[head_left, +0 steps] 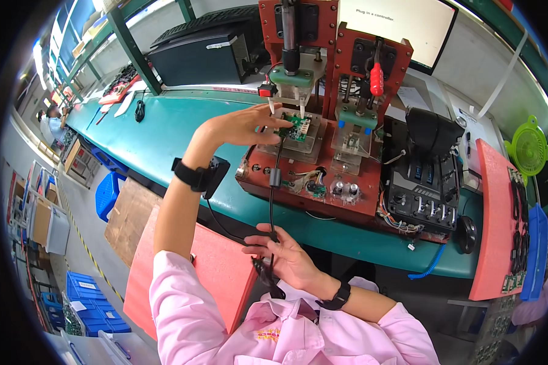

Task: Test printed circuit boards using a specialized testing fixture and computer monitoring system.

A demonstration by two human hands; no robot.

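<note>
My left hand (245, 126) reaches over a green circuit board (297, 129), its fingers closed at the board's left edge. The board lies on a clear plate in a red test fixture (313, 193), below two white-tipped probes. A black cable (271, 210) with a thick cylindrical bead (275, 177) runs down from beneath my left fingers; its upper end is partly hidden there. Lower down, near my chest, my right hand (289, 258) holds this cable between thumb and fingers. A bundled black length (265, 277) hangs beside my right palm.
Right of the fixture stands a black control unit (420, 188) with levers, then a black mouse (466, 234). Pink foam boards (192, 277) flank the green bench (164, 134). Behind are a black computer case (198, 61) and a lit monitor (396, 24). A green fan (530, 146) sits far right.
</note>
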